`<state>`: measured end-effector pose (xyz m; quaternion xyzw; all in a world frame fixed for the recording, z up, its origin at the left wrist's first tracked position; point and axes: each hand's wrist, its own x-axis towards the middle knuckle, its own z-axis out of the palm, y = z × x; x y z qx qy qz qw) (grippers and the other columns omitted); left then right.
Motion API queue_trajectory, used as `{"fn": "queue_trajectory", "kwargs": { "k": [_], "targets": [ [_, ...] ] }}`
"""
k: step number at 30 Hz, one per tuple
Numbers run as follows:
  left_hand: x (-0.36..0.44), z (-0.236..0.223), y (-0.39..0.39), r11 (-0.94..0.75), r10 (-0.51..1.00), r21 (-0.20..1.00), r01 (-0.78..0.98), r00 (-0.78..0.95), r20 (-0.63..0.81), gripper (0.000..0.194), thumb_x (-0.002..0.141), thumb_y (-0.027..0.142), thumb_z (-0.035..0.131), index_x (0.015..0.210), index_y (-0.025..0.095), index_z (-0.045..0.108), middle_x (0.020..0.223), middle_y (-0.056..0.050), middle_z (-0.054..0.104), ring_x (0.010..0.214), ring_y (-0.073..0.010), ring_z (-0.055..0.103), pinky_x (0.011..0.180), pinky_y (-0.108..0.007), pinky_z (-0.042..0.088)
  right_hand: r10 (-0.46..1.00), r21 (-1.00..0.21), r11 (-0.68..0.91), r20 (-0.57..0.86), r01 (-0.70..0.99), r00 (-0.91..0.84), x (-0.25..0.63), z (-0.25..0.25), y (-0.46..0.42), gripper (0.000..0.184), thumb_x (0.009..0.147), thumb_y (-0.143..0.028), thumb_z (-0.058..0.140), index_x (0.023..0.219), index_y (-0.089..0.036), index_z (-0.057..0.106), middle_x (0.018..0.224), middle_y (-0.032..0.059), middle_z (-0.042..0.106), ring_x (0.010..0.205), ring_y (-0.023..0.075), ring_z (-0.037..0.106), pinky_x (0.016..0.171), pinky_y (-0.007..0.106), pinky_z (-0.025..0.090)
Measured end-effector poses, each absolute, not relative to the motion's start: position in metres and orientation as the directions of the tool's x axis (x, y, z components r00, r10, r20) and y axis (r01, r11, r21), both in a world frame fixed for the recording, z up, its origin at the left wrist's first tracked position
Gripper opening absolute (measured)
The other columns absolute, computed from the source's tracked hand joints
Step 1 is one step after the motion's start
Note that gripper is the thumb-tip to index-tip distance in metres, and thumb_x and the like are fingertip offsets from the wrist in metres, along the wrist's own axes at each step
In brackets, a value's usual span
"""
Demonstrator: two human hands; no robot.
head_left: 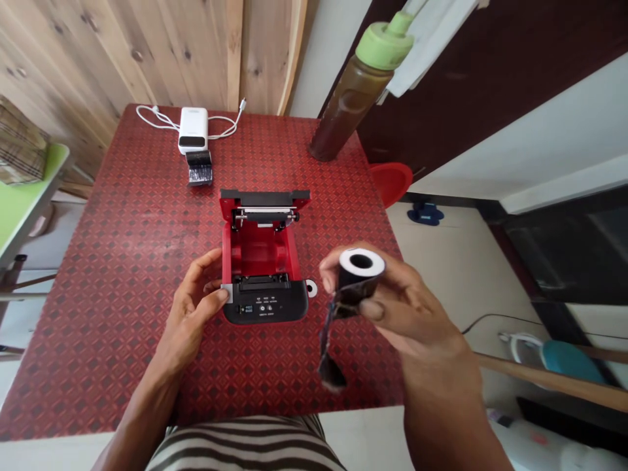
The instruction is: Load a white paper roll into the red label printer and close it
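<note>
A red and black receipt printer (269, 302) stands on the table with its lid (265, 203) raised. Its red paper compartment (260, 252) shows no roll inside. My left hand (193, 304) grips the printer's left side, thumb on the grey piece at its front corner. Right of the printer, my right hand (392, 294) holds up a paper roll (362, 261). The roll has a white end, a dark hollow core and a black outside. A crumpled dark strip (331, 360) dangles from it, slightly blurred. A white ring-shaped thing (311, 288) shows against the printer's right side.
On the red patterned table (147, 229), a white power bank (193, 129) with a white cable (226, 127) lies at the back left, a crumpled black wrapper (199, 169) touching its front. A tall brown bottle (348, 98) with a green cap stands at the back right. A red stool (392, 183) is beyond the right edge.
</note>
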<state>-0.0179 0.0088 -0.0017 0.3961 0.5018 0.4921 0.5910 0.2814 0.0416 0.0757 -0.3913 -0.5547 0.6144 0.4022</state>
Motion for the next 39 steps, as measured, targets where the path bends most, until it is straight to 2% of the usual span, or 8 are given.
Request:
{"fn": "queue_trajectory", "kwargs": {
  "k": [4,10,13,15,20,29,34,39],
  "targets": [
    [-0.017,0.004,0.008,0.24,0.97,0.95,-0.199,0.021,-0.241,0.06,0.098,0.046,0.082,0.154,0.032,0.067,0.162,-0.007,0.068,0.143,-0.034,0.064,0.117,-0.047,0.051,0.855,-0.978,-0.203,-0.157,-0.04,-0.494,0.251,0.091,0.039,0.041,0.089,-0.059,0.095,0.116,-0.031,0.079,0.097,0.0021,0.074,0.086,0.0206,0.07,0.073,0.033,0.059],
    [-0.015,0.005,0.008,0.279,0.96,0.93,-0.238,0.033,-0.279,0.063,0.096,0.044,0.083,0.154,0.03,0.065,0.151,-0.01,0.073,0.123,-0.0318,0.072,0.105,-0.047,0.057,0.806,-0.959,-0.273,-0.188,-0.071,-0.561,0.229,0.093,0.04,0.046,0.083,-0.037,0.102,0.118,-0.03,0.073,0.099,-0.0013,0.074,0.083,0.0154,0.069,0.074,0.028,0.058],
    [-0.014,0.007,0.009,0.278,0.96,0.931,-0.237,0.035,-0.278,0.063,0.095,0.043,0.083,0.153,0.028,0.065,0.15,-0.011,0.073,0.121,-0.0314,0.072,0.104,-0.047,0.056,0.832,-0.979,-0.197,-0.198,0.057,-0.518,0.228,0.09,0.047,0.045,0.081,-0.029,0.099,0.113,-0.03,0.067,0.098,-0.0027,0.071,0.081,0.015,0.067,0.07,0.027,0.056],
    [-0.013,0.009,0.009,0.292,0.956,0.927,-0.233,0.038,-0.292,0.063,0.095,0.043,0.083,0.153,0.027,0.065,0.149,-0.012,0.073,0.12,-0.0316,0.072,0.103,-0.047,0.057,0.861,-0.969,-0.084,-0.189,0.234,-0.472,0.228,0.092,0.053,0.036,0.085,-0.027,0.093,0.11,-0.03,0.067,0.097,-0.0023,0.072,0.079,0.0158,0.067,0.069,0.028,0.055],
    [-0.013,0.012,0.009,0.302,0.952,0.926,-0.227,0.029,-0.303,0.064,0.095,0.042,0.081,0.155,0.027,0.064,0.151,-0.012,0.072,0.124,-0.0336,0.07,0.106,-0.05,0.055,0.876,-0.781,0.271,-0.043,0.563,-0.481,0.22,0.101,0.07,0.02,0.091,-0.017,0.07,0.109,-0.027,0.071,0.102,0.0022,0.077,0.087,0.0201,0.072,0.08,0.036,0.059],
    [-0.014,0.011,0.008,0.313,0.949,0.923,-0.225,0.035,-0.313,0.063,0.094,0.043,0.083,0.154,0.03,0.066,0.155,-0.012,0.071,0.131,-0.0371,0.068,0.111,-0.054,0.053,0.836,-0.65,0.406,-0.02,0.642,-0.549,0.212,0.084,0.076,0.022,0.11,-0.025,0.05,0.125,-0.025,0.067,0.121,0.0098,0.08,0.107,0.0282,0.076,0.099,0.048,0.063],
    [-0.013,0.009,0.008,0.306,0.951,0.923,-0.234,0.025,-0.308,0.064,0.094,0.043,0.083,0.154,0.029,0.066,0.153,-0.012,0.072,0.126,-0.0359,0.069,0.11,-0.053,0.053,0.821,-0.511,0.488,-0.006,0.707,-0.571,0.208,0.074,0.079,0.029,0.112,-0.023,0.052,0.137,-0.023,0.068,0.132,0.014,0.08,0.123,0.0336,0.075,0.109,0.056,0.062],
    [-0.014,0.006,0.008,0.304,0.952,0.927,-0.219,0.026,-0.306,0.065,0.094,0.043,0.083,0.155,0.028,0.065,0.154,-0.012,0.072,0.132,-0.0376,0.067,0.114,-0.056,0.051,0.818,-0.402,0.517,-0.029,0.756,-0.574,0.198,0.073,0.086,0.027,0.107,-0.01,0.054,0.121,-0.02,0.074,0.128,0.015,0.083,0.123,0.0357,0.075,0.109,0.056,0.059]
  ]
}}
